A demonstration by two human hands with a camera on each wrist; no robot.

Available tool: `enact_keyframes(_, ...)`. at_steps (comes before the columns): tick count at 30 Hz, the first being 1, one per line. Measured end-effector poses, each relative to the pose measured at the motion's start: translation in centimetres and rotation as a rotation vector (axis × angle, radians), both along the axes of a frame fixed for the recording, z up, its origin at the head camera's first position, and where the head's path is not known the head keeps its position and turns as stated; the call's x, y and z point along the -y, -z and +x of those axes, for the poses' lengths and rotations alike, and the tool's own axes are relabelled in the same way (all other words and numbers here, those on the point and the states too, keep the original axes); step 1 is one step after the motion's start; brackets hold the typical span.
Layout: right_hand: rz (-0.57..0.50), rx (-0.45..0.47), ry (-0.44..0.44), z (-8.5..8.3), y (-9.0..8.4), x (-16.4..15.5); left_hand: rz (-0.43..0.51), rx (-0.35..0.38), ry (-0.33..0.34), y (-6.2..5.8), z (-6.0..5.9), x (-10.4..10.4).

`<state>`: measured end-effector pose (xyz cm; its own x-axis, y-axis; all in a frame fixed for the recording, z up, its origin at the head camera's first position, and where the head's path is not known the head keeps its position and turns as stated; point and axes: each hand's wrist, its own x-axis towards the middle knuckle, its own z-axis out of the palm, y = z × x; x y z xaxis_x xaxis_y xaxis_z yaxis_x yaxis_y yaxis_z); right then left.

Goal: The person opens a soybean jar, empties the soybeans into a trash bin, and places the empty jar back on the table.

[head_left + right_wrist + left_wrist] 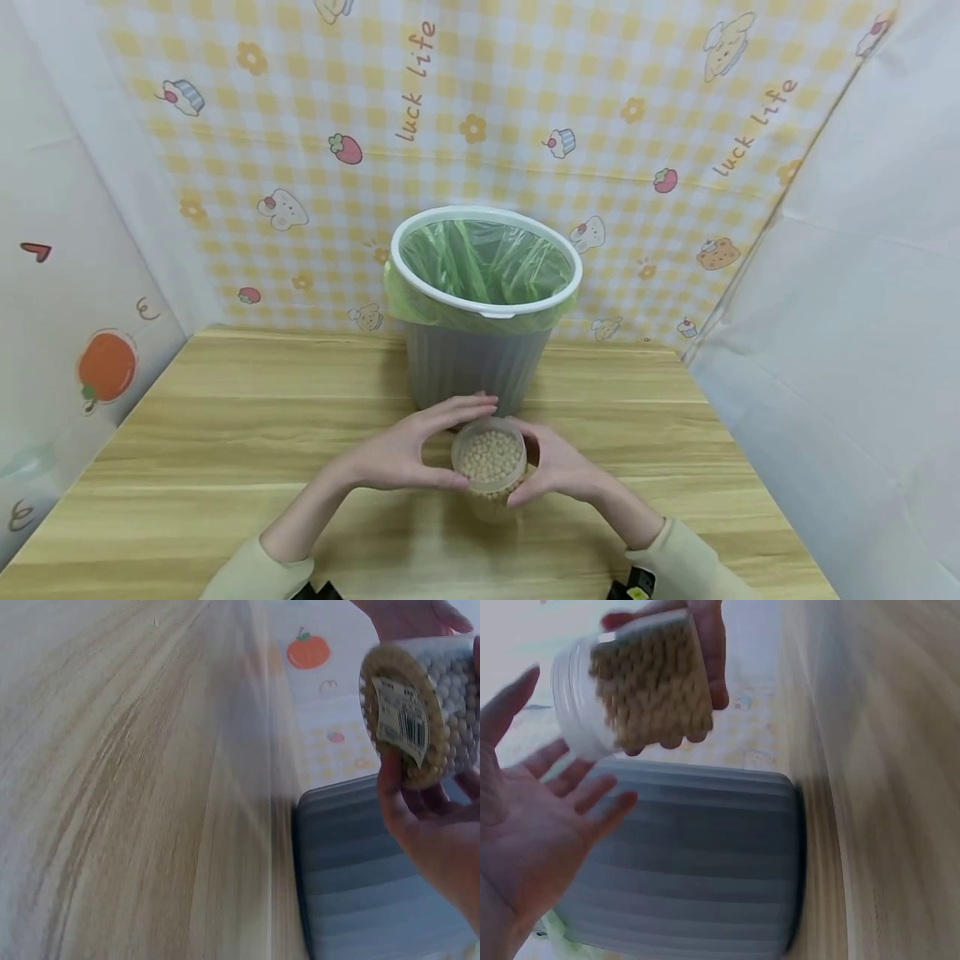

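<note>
— Where's the jar?

— The clear jar of beans (491, 463) is lifted off the worktop (225, 433), with the grey bin (468, 367) at 12 o'clock behind it.

— And your grip?

— My right hand (558, 471) wraps it from 3 o'clock; my left hand (401, 450), at 9, is spread open beside it.

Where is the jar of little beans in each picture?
Head view: the jar of beans sits low in the middle, between the left hand and the right hand, in front of the bin.
Left wrist view: top left, held by the right hand, above the bin.
Right wrist view: top right, its labelled bottom facing the camera.
Shared landmark: the grey ribbed bin.
</note>
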<state>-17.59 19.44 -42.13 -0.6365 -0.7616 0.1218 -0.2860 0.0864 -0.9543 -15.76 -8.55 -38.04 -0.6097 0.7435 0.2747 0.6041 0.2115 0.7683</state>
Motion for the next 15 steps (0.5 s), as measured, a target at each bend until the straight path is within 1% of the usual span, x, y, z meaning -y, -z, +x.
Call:
enact_keyframes(2,0.014,-0.005,-0.062,-0.3,0.2,-0.1,-0.024,0.021,0.054,0.0,-0.3,0.2)
enact_keyframes(4,0.031,-0.01,-0.105,-0.3,0.2,-0.2,-0.037,0.04,0.091,0.2,-0.3,0.1)
enact_keyframes(7,0.034,-0.007,-0.144,-0.3,0.3,-0.2,-0.035,0.074,0.108,0.6,-0.2,-0.3)
enact_keyframes(9,0.042,-0.035,-0.131,-0.2,0.3,-0.2,-0.014,0.054,0.097,1.0,-0.1,-0.7)
enact_keyframes(11,0.057,-0.099,-0.093,-0.1,0.4,-0.1,0.013,-0.001,0.069,1.5,0.1,-1.2)
enact_keyframes(15,0.112,-0.264,0.042,0.1,0.5,0.4,0.066,-0.168,-0.03,2.2,0.4,-2.2)
